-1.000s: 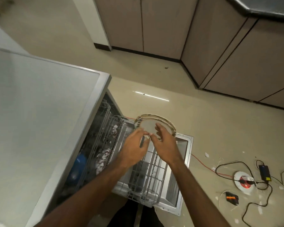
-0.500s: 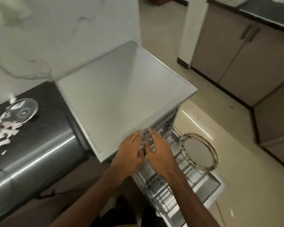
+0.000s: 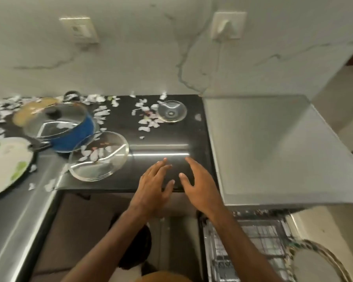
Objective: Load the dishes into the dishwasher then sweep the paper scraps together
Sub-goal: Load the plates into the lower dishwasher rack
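My left hand [image 3: 154, 187] and my right hand [image 3: 200, 185] hover side by side over the front of the dark counter [image 3: 165, 139], both empty with fingers spread. A large clear glass dish [image 3: 99, 157] lies just left of my left hand. Farther back sits a small glass bowl [image 3: 172, 110]. A blue pot [image 3: 75, 129] with a glass lid [image 3: 55, 119] stands at the left. White paper scraps [image 3: 145, 117] litter the counter. At the lower right, a patterned plate [image 3: 322, 263] stands in the pulled-out dishwasher rack [image 3: 253, 247].
A white plate with green marks [image 3: 6, 165] lies at the far left edge, and a tan plate [image 3: 29, 112] sits behind the pot. The dishwasher's grey top [image 3: 273, 143] adjoins the counter on the right. Two wall sockets [image 3: 228, 25] sit above.
Both hands left the patterned plate standing in the rack and moved up to the counter. The view swung from the floor and dishwasher to the counter and wall.
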